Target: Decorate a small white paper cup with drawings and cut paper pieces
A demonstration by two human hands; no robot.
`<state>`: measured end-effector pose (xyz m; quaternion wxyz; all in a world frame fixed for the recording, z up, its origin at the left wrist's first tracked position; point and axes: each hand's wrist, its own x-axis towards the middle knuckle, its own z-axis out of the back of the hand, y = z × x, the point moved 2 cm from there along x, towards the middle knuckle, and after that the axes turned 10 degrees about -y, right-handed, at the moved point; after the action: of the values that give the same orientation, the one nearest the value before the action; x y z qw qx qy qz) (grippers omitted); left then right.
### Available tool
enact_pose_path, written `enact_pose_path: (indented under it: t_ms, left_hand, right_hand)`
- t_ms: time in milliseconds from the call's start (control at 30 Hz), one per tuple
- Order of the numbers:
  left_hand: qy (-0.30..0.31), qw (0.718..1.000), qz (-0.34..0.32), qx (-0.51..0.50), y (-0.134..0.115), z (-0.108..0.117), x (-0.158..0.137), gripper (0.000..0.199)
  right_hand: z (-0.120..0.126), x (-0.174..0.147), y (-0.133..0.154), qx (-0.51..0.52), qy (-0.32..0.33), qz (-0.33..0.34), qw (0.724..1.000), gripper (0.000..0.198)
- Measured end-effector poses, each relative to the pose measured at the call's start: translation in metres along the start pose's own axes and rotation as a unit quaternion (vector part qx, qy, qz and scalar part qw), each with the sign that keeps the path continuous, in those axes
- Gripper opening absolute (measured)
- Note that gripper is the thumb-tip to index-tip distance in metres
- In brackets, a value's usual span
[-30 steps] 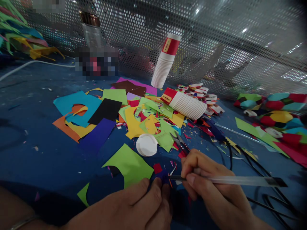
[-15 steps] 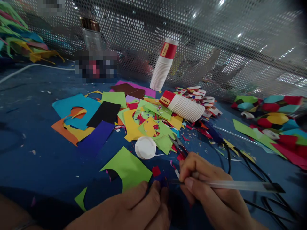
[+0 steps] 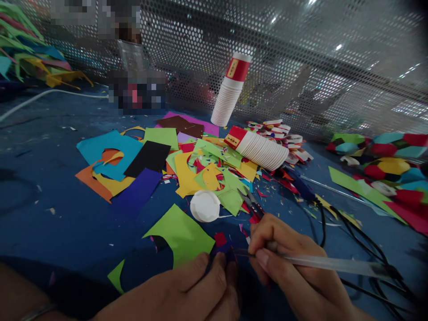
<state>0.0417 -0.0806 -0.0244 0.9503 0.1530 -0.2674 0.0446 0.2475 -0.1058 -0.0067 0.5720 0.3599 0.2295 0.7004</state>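
Note:
My left hand (image 3: 187,287) comes in from the bottom edge, its fingers pressed together on a small dark blue paper piece (image 3: 220,249). Fingertips cover much of that paper. Pinched in my right hand (image 3: 290,258) is a slim pen with a clear barrel (image 3: 341,264); its thin tip points left at the blue paper's edge. Whether the tip touches the paper I cannot tell. Beyond the left fingers lies a green paper sheet (image 3: 183,236) with a curved cut-out, and a tiny red paper square (image 3: 220,239). Scissors (image 3: 251,204) rest just past my right hand.
A white round disc (image 3: 204,206) lies before a heap of coloured paper scraps (image 3: 214,174). One cup stack (image 3: 230,91) stands upright; another cup stack (image 3: 257,147) lies sideways. Black cables (image 3: 354,227) run at right, below coloured paper balls (image 3: 391,165). A perforated metal screen (image 3: 187,49) closes the back.
The whole view has shifted slightly, so things sit a little further right. Both hands keep their hold, and the pen's rear end has dipped a little.

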Motion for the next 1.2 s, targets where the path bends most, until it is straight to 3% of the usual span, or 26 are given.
enact_pose_path:
  t_ms: [300, 533, 1200]
  left_hand:
    - [0.0, 1.0, 0.007, -0.024, -0.0025, 0.0005, -0.0009, 0.032]
    - [-0.001, 0.999, 0.034, -0.028, -0.0036, 0.0017, 0.0004, 0.031]
    - [0.011, 0.999, 0.021, -0.03, -0.0043, 0.0019, 0.0015, 0.032]
  right_hand:
    - [0.0011, -0.0028, -0.0001, 0.013, 0.021, -0.02, 1.0, 0.021]
    - [0.0011, -0.0059, -0.0076, 0.043, -0.003, -0.06, 0.997, 0.02]
    - [0.0016, 0.0009, 0.002, -0.003, -0.02, -0.002, 1.0, 0.021]
